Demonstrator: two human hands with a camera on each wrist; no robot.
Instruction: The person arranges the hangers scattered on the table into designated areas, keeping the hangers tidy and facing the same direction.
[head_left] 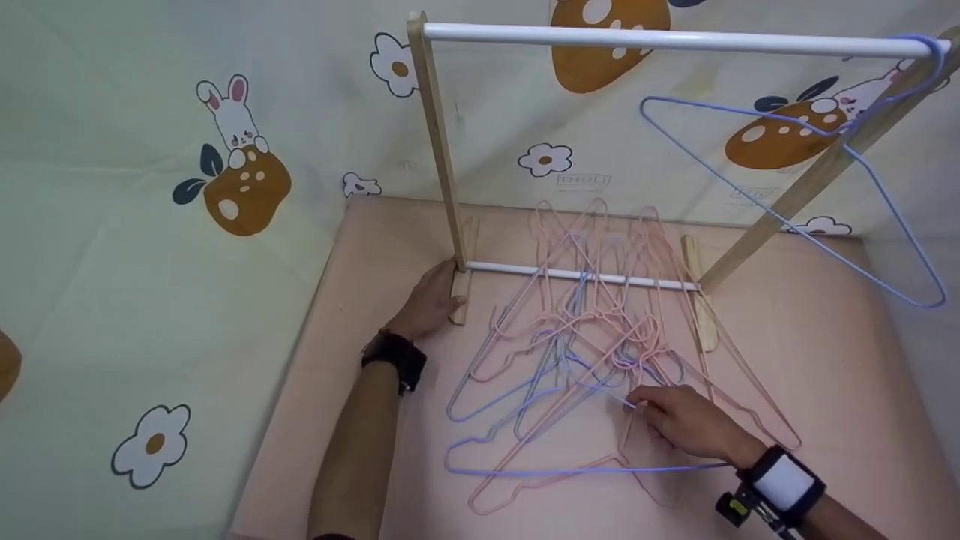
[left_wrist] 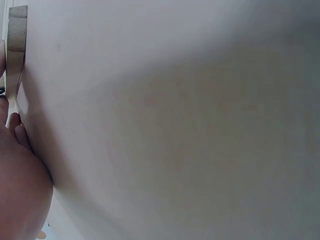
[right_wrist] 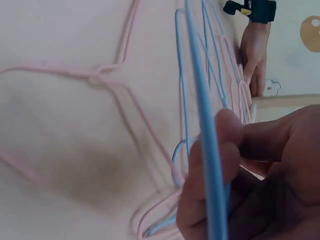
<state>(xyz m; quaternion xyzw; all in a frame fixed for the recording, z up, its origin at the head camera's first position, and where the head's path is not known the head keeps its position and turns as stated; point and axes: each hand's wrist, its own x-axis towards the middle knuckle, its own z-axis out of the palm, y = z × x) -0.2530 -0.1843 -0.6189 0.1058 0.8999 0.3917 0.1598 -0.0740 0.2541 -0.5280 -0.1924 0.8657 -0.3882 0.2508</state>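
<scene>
- I see the right hand [head_left: 679,420] pinching a blue hanger [right_wrist: 206,117] among overlapping hangers [head_left: 624,361];
- the left hand [head_left: 426,304] grips a wooden rack foot [head_left: 463,283];
- another blue hanger [head_left: 846,135] hangs from the white top bar [head_left: 675,39]

Pale wall covering [head_left: 90,247], printed with white rabbits [head_left: 236,124], spotted brown fruits [head_left: 261,187] and white flowers [head_left: 154,442], rising behind and to the left of a flat pink surface [head_left: 825,360]; a greyer wall [head_left: 934,360] borders the right edge. Boxed lettering [head_left: 583,181], low on the rear wall, is faint and possibly reversed. Lighting is soft, with diffuse shadows across the pink surface
</scene>
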